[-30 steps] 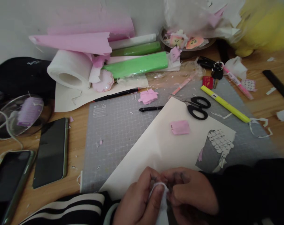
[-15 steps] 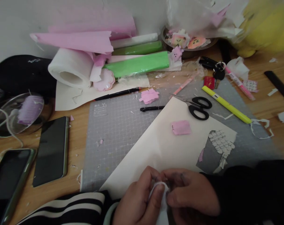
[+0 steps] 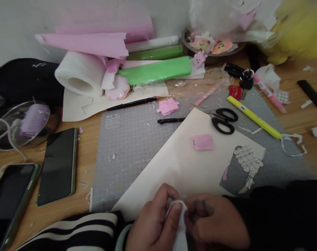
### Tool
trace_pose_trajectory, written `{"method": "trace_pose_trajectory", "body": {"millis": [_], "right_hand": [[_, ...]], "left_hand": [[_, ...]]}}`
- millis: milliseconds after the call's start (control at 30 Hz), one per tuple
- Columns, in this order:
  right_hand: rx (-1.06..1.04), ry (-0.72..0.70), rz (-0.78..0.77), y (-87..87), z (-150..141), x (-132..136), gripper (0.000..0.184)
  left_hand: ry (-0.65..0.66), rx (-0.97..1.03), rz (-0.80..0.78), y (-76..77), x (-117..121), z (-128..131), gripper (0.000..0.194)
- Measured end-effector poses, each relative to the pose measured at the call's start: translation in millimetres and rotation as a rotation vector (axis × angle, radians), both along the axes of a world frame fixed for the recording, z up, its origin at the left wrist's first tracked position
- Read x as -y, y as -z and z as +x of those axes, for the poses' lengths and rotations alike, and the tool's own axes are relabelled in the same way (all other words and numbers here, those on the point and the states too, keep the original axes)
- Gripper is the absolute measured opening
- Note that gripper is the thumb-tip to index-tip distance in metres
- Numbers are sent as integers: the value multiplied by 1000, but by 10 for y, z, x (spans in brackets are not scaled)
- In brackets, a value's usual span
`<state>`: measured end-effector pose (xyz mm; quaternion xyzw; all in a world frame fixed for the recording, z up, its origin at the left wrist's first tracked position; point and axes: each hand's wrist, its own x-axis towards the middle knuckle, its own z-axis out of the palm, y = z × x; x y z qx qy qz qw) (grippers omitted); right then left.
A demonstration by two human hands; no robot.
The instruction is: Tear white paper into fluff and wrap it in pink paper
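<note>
Looks like your right hand (image 3: 217, 219) just edged away a bit, can't tell if it's gripping anything, while your left hand (image 3: 152, 223) still pinches the white piece (image 3: 182, 232) down by the paper (image 3: 158, 181), so that's probably what's steadying it.

A brown wood-grain tabletop (image 3: 88, 146) carries a flat grey gridded cutting mat (image 3: 129, 153). Two dark-screened rectangular phones (image 3: 58, 165) lie left of it.
</note>
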<state>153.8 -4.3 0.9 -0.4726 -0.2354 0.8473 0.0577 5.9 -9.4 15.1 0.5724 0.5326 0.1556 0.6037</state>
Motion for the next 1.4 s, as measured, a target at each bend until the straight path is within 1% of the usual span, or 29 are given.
{"method": "trace_pose_trajectory", "body": {"millis": [100,233,367,433,500,600,667,733,767,800,933,1033,1167,1300,1333,1400], "right_hand": [[-58,8,-48,-47,20,-86,15],[-72,-8,-101,-88,35,-172,15],[-108,-76,-194,-115,29,-208,29],[-129,-87,-214,-131,31,-224,32],[-126,-95,-208,-137,34,-226,31],[-112,-105,-156,-104,25,-166,25],[-82,-82,-88,-60,6,-80,19],[-8,-21,0,-17,-16,12,14],[-31,-22,6,-3,-25,46,15],[-32,15,9,5,-29,65,15],[-155,68,-52,-24,-7,-1,17],[-142,63,-98,-55,19,-90,17],[-115,2,-151,-80,23,-147,16],[-121,-63,-207,-105,16,-164,24],[-124,-69,-207,-106,14,-154,24],[-111,-20,-145,-95,8,-107,22]], "left_hand": [[15,39,11,10,-22,8,12],[26,42,8,18,-33,16,12],[24,47,-6,18,-19,9,13],[12,59,-18,19,-12,7,14],[-3,73,-30,22,-7,8,16],[-29,74,-42,26,-1,8,18],[-68,44,-57,23,1,5,19],[-105,16,-77,16,0,2,20],[-110,8,-81,12,-1,2,20],[-105,5,-79,9,-2,3,20],[-21,25,-33,9,-10,8,18],[22,47,-22,17,-19,7,17],[14,66,-50,10,-22,2,19],[-23,76,-68,2,-10,0,22],[-29,74,-68,2,-7,-1,22],[-53,65,-78,4,-3,-3,24]]}}
